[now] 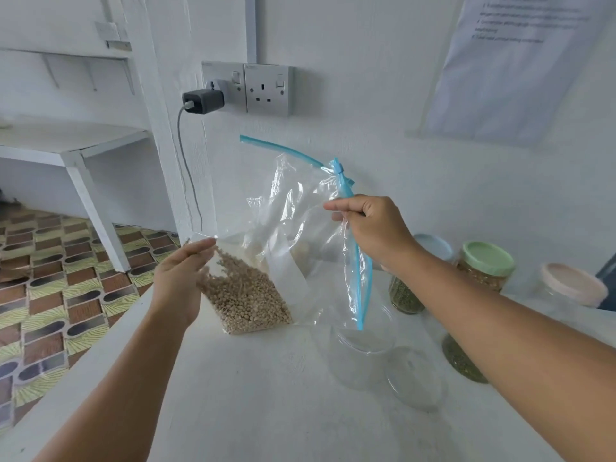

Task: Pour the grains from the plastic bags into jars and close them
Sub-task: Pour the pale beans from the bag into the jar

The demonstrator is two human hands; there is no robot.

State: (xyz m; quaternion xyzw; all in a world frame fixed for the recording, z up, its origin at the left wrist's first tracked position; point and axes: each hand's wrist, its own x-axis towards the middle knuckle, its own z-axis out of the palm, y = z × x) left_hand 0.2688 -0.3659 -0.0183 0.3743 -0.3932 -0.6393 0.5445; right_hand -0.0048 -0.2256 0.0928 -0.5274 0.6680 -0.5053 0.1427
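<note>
My right hand (373,228) pinches the blue zip edge of the plastic bag (293,235) at frame centre; my left hand (181,278), fingers straight, touches its grain-filled corner above the desk (260,395).

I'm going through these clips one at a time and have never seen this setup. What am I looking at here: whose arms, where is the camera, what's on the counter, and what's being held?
There is no machine here. A person wears a wide-angle camera on the head, so the single picture looks forward and down along their own two bare arms.

The right hand pinches the blue zipper strip of a clear plastic bag, holding it up. The left hand lies flat, fingers straight, against the bag's lower corner, where the pale grains have gathered.

On the white counter below the bag stands an empty clear jar with a clear lid lying beside it. Further right are filled jars, one with a green lid, and a jar with a pink lid.
</note>
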